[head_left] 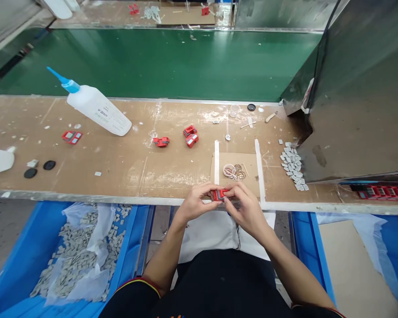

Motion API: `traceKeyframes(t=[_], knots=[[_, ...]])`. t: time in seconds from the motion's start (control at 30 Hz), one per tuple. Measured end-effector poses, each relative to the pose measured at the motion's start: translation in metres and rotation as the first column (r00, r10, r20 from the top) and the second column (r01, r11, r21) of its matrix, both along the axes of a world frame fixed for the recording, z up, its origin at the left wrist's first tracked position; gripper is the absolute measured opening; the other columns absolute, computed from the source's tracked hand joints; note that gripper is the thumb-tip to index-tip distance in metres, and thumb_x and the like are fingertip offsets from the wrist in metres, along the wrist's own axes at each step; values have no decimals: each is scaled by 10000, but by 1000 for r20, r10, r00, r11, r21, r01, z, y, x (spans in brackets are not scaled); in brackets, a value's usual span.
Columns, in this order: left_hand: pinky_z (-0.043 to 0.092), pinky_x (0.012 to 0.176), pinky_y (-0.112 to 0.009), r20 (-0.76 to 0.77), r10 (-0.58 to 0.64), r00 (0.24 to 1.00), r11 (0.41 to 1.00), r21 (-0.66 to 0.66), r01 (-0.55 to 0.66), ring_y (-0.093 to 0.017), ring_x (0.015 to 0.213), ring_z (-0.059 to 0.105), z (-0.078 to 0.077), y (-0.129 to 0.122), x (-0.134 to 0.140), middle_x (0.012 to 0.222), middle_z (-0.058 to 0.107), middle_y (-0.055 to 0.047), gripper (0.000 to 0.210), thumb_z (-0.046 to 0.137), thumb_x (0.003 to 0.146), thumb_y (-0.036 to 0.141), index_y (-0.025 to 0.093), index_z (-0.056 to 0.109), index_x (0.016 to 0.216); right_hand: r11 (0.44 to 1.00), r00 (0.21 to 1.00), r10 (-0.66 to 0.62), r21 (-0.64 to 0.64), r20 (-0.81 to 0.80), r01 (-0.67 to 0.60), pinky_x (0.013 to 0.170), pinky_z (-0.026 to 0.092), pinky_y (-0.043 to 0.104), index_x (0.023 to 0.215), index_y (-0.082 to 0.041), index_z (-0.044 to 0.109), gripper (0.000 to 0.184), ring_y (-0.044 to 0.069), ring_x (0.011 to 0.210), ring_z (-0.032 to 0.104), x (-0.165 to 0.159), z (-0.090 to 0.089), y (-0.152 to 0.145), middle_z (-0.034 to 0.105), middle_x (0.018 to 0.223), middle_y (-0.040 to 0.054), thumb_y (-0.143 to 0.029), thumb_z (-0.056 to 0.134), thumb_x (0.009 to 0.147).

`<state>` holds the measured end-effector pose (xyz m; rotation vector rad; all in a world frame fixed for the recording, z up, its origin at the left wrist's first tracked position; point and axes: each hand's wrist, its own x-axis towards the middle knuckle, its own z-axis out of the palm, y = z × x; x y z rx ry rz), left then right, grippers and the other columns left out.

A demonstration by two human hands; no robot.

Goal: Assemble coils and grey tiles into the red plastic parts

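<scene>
Small red piece (220, 193) pinched between the fingers of both hands

Blocky and bright red, with a grey section showing on its upward side, the piece sits with its longer side running roughly left to right; the left hand (196, 202) grips its left end and the right hand (247, 207) its right end, so fingertips cover both ends and the underside is hidden; it is at the near edge of the worktable (132, 170), and whether it touches the surface below cannot be told
</scene>
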<state>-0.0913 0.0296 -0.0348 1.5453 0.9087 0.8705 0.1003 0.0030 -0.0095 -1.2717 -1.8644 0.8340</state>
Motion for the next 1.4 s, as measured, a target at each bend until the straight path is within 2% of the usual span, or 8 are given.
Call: traceKeyframes(t=[0.23,0.43,0.7,0.9,0.97,1.1,1.23,1.4], knots=[[528,768,-289,-110,-27,994,985,167,45,-176,801,639,2,4,-2,882,703,-64,198,698,861,246,169,738,1039,998,998,30,50,53,-33,707,467,317,771,-233,489,160,197,793,545,-2,-3,5,503,813,25,-170,549,906],[545,736,-271,-73,-69,995,994,74,74,-187,817,678,5,2,-2,917,712,-91,253,723,848,285,154,730,1064,999,993,24,-28,-119,-27,795,506,325,925,-218,584,46,198,885,633,7,-6,-7,607,926,51,-215,566,967],[571,736,-282,-230,-171,958,969,137,206,-208,812,706,25,-11,13,926,752,-84,193,686,881,279,196,740,1045,995,994,-101,-15,-37,101,712,452,294,789,-220,490,174,185,789,551,12,0,-39,557,841,29,-130,550,926],[610,875,-357,-245,-383,890,924,-110,367,-233,884,746,41,-27,44,1084,783,-91,494,739,844,391,234,658,1306,959,961,-259,-144,-93,245,744,475,283,833,-216,577,160,173,827,617,82,23,-93,641,883,31,-246,546,987],[609,909,-374,-235,-403,884,914,-154,376,-241,923,751,42,-25,44,1157,774,-111,516,719,857,417,238,644,1335,867,869,-495,-73,-4,493,729,485,294,838,-216,603,204,185,824,629,128,20,-106,662,882,46,-293,511,1004],[620,901,-390,-273,-282,920,957,-147,249,-265,941,761,39,-20,35,1106,789,-132,422,656,897,455,204,708,1232,487,465,-874,230,144,843,657,493,326,789,-210,594,226,218,766,596,218,2,-89,619,837,67,-356,526,948],[623,913,-383,-306,-241,921,968,-143,206,-276,963,765,36,-29,26,1092,796,-122,431,680,873,495,212,736,1193,412,376,-911,302,172,860,755,500,381,742,-209,574,145,233,800,572,265,-16,-44,565,861,75,-282,566,866],[619,934,-374,-324,-185,928,973,-196,125,-290,1007,764,33,-42,12,1077,802,-101,458,691,850,562,224,755,1154,354,300,-932,334,202,874,713,488,354,765,-200,583,103,219,772,557,277,-32,-23,538,892,77,-223,541,856]])
